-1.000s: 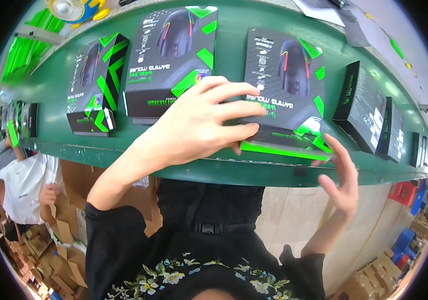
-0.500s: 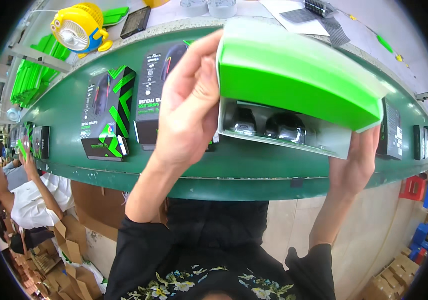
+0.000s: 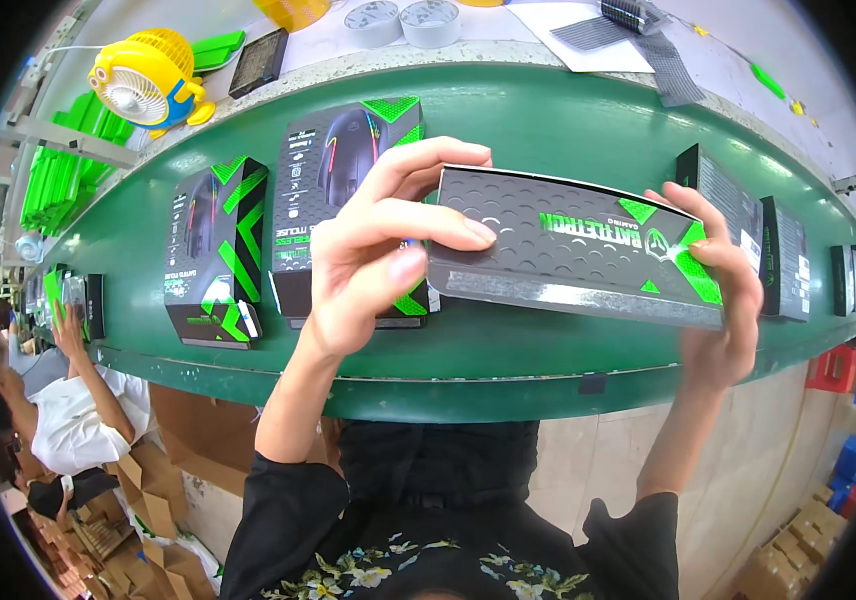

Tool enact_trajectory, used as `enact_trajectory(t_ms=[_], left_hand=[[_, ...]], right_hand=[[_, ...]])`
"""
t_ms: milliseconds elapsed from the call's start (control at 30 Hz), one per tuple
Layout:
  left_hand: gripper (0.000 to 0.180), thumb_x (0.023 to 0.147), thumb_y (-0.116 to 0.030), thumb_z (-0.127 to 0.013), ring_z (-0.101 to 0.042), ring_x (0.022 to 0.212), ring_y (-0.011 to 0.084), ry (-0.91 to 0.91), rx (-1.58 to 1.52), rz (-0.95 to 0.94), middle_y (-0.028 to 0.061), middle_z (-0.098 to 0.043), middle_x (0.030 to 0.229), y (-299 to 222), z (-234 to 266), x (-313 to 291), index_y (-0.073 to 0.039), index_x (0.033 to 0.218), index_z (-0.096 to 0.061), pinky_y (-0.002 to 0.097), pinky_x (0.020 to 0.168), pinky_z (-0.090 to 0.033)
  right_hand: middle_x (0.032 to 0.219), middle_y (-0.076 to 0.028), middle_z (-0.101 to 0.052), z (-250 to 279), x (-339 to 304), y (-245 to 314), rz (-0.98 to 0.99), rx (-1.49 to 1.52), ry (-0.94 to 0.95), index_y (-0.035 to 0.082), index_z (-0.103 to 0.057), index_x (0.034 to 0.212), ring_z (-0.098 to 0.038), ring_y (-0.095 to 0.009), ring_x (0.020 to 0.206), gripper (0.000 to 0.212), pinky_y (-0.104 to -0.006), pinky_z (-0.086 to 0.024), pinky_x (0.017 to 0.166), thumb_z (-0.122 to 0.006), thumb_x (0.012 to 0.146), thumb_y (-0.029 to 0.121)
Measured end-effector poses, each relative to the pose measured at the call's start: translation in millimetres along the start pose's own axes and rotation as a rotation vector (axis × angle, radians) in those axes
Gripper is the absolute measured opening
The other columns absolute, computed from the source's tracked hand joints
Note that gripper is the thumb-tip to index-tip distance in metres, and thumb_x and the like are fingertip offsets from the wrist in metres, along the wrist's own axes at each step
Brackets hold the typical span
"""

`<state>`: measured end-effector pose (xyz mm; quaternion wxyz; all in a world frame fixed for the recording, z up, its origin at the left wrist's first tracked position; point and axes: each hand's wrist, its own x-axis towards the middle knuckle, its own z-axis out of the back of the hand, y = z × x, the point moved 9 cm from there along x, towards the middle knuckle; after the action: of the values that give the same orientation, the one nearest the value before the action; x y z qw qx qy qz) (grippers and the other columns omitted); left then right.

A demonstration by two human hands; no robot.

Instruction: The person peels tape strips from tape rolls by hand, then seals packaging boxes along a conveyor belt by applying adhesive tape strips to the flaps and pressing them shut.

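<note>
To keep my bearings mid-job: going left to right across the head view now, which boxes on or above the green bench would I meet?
Far-left boxes → narrow mouse box → wide mouse box → held box → two dark boxes → far-right boxes.

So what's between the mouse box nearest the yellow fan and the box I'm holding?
In the head view, another black-and-green mouse box lies between them on the green surface, partly hidden by your left hand.
</note>
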<state>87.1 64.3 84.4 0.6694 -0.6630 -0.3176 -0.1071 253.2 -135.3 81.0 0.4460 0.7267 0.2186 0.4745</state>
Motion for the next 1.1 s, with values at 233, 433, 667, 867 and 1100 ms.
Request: enact_trajectory(t_ms=[233,433,667,867,1100], left_hand=[[0.041,0.064,-0.011,-0.084,-0.063,0.114,0.0381,0.171,0.551,-0.118,0.0286,-0.060,0.125,-24.0,-7.2,14.9,-0.003,0.104,-0.073,0.0468,0.099,-0.049],[0.044,0.062,-0.003,-0.077,-0.069,0.098,0.0329,0.037,0.704,-0.173,0.0249,-0.065,0.118,-34.6,-14.1,12.1,0.002,0.105,-0.070,0.0401,0.089,-0.056],[0.050,0.069,-0.008,-0.071,-0.055,0.122,0.0259,-0.217,0.442,0.031,0.0200,-0.059,0.126,-10.4,-15.7,-0.2,0.005,0.116,-0.064,0.0367,0.108,-0.038],[0.054,0.064,-0.002,-0.067,-0.052,0.117,0.0244,-0.250,0.069,0.030,0.0161,-0.057,0.122,2.0,-18.4,-2.5,0.003,0.118,-0.063,0.0345,0.104,-0.038],[0.062,0.067,-0.012,-0.070,-0.051,0.122,0.0277,-0.163,0.061,-0.025,0.0186,-0.058,0.125,8.3,-16.3,-7.2,0.006,0.125,-0.060,0.0380,0.107,-0.036]], right_hand=[[0.129,-0.029,-0.059,-10.9,9.7,29.6,0.067,-0.683,0.069,-0.004,-0.066,0.113,-0.061,-0.034,0.117,0.048,-0.0440,-0.046,0.101,-0.078,0.067,0.007],[0.117,-0.029,-0.066,-20.7,3.0,33.4,0.282,-0.852,-0.007,-0.005,-0.064,0.116,-0.066,-0.034,0.109,0.046,-0.0405,-0.050,0.096,-0.072,0.072,0.006],[0.135,-0.029,-0.056,-25.5,-7.1,16.2,0.194,-0.646,-0.378,-0.004,-0.066,0.115,-0.054,-0.032,0.127,0.036,-0.0424,-0.037,0.110,-0.064,0.079,0.005],[0.149,-0.033,-0.038,-16.5,-18.7,2.8,0.153,-0.352,-0.272,-0.003,-0.063,0.122,-0.043,-0.046,0.135,0.042,-0.0547,-0.033,0.113,-0.053,0.088,0.020],[0.152,-0.036,-0.030,-15.3,-22.4,-3.4,0.104,-0.290,-0.234,0.000,-0.060,0.129,-0.037,-0.050,0.139,0.042,-0.0581,-0.032,0.114,-0.044,0.099,0.024]])
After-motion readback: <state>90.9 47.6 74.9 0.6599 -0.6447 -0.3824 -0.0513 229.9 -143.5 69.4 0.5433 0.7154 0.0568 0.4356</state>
